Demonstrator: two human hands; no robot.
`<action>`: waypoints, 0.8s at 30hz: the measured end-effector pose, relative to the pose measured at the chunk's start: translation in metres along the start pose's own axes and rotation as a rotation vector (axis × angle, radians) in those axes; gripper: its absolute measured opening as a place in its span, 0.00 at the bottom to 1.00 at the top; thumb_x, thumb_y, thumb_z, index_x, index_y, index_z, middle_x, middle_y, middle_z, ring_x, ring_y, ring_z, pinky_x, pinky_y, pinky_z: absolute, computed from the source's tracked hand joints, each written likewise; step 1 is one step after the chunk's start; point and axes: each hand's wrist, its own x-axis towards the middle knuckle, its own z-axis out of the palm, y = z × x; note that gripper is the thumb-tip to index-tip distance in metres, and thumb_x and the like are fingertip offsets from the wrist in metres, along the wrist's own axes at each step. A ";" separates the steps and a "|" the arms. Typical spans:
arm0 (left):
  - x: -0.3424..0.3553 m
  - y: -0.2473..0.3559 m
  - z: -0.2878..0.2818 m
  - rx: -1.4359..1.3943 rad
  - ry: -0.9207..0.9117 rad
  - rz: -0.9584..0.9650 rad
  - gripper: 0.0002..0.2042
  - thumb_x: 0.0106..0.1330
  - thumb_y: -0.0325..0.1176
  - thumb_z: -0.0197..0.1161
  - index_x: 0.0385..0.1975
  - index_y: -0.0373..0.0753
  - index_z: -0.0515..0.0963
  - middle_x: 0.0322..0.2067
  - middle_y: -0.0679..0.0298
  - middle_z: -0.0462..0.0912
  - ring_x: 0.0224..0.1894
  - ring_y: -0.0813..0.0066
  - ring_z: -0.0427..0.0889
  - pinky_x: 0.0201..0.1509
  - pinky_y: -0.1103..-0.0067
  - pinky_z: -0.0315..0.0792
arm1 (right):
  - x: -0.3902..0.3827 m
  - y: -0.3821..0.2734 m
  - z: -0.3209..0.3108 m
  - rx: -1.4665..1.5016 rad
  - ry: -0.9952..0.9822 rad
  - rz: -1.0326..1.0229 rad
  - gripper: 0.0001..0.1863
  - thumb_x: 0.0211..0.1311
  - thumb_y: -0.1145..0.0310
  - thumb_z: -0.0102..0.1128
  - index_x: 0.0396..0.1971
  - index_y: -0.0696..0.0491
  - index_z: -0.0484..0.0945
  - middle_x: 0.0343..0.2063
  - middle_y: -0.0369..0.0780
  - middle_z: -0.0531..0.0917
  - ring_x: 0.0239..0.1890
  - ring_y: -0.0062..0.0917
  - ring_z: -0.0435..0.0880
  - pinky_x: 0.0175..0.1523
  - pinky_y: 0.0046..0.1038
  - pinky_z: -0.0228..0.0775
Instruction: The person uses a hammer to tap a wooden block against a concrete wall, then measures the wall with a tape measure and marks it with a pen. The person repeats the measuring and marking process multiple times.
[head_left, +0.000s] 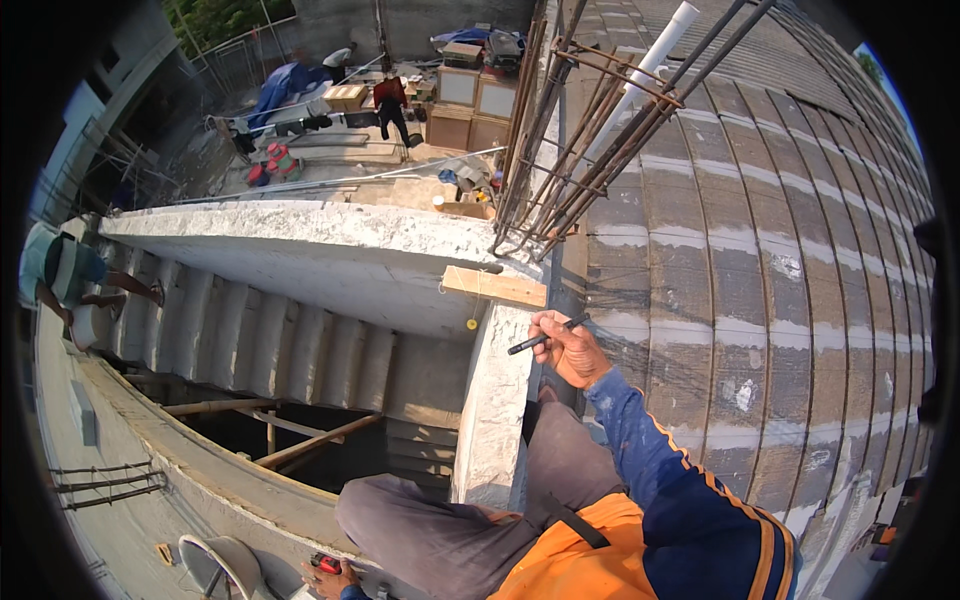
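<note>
Above the white wall's top edge (492, 415), my right hand (572, 352) grips a black marker pen (523, 346) between thumb and fingers. Just beyond it, a short wooden board (495, 286) lies across the wall top. String is wound round this board, and a small yellow round weight (471, 324) hangs from it over the stairwell side. At the lower edge my left hand (333, 580) is closed around a red and black tape measure (325, 563), partly cut off by the picture's rim.
Concrete stairs (250, 335) descend beside the wall, with bamboo poles (320, 440) across the opening. Rusty rebar (600, 150) and a white pipe (640, 80) rise ahead. A tiled roof (740, 300) slopes right. Another person (75, 265) bends at far left; a bucket (222, 565) stands lower left.
</note>
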 end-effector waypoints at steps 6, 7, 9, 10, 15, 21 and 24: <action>-0.045 0.134 -0.130 -0.876 0.141 0.471 0.26 0.74 0.39 0.62 0.67 0.32 0.70 0.62 0.41 0.74 0.64 0.52 0.75 0.70 0.65 0.66 | -0.016 -0.006 0.018 -0.555 -0.087 0.180 0.27 0.72 0.43 0.59 0.34 0.56 0.79 0.25 0.35 0.79 0.26 0.16 0.81 0.27 0.21 0.74; -0.060 0.172 -0.146 -1.117 0.013 0.605 0.25 0.75 0.38 0.62 0.65 0.30 0.72 0.58 0.42 0.78 0.60 0.56 0.79 0.67 0.68 0.70 | -0.020 -0.004 0.025 -0.608 -0.136 0.223 0.28 0.72 0.42 0.58 0.32 0.56 0.79 0.23 0.35 0.79 0.26 0.16 0.81 0.26 0.21 0.73; -0.114 0.233 -0.165 -1.072 -0.288 0.996 0.23 0.73 0.35 0.65 0.63 0.29 0.74 0.49 0.49 0.85 0.51 0.69 0.84 0.56 0.77 0.76 | -0.026 0.009 0.045 -0.881 -0.350 0.336 0.32 0.71 0.38 0.55 0.30 0.58 0.80 0.19 0.39 0.79 0.26 0.22 0.83 0.28 0.29 0.73; -0.144 0.264 -0.166 -1.071 -0.512 1.060 0.22 0.71 0.35 0.68 0.60 0.29 0.77 0.45 0.52 0.87 0.45 0.72 0.85 0.51 0.78 0.78 | -0.030 0.016 0.055 -0.927 -0.491 0.305 0.32 0.71 0.39 0.56 0.30 0.59 0.80 0.20 0.43 0.80 0.26 0.27 0.82 0.30 0.32 0.73; -0.208 0.350 -0.166 -0.533 -1.001 1.294 0.21 0.65 0.35 0.74 0.54 0.32 0.79 0.40 0.57 0.86 0.40 0.75 0.85 0.44 0.80 0.79 | -0.046 0.018 0.060 -1.160 -0.584 0.256 0.27 0.67 0.43 0.63 0.36 0.57 0.84 0.19 0.42 0.81 0.21 0.27 0.80 0.28 0.32 0.71; -0.223 0.348 -0.126 -0.484 -0.663 1.788 0.15 0.64 0.36 0.72 0.48 0.43 0.81 0.43 0.55 0.85 0.44 0.52 0.85 0.47 0.68 0.81 | -0.056 -0.010 0.015 -0.964 -0.692 0.687 0.19 0.68 0.50 0.61 0.33 0.52 0.86 0.14 0.32 0.76 0.14 0.17 0.74 0.20 0.25 0.64; -0.220 0.354 -0.102 -0.176 -0.635 1.987 0.12 0.68 0.37 0.65 0.46 0.39 0.80 0.42 0.54 0.84 0.42 0.53 0.85 0.45 0.65 0.80 | -0.053 -0.008 0.005 -0.864 -0.674 0.802 0.27 0.71 0.45 0.57 0.35 0.57 0.87 0.13 0.32 0.75 0.14 0.17 0.74 0.19 0.24 0.64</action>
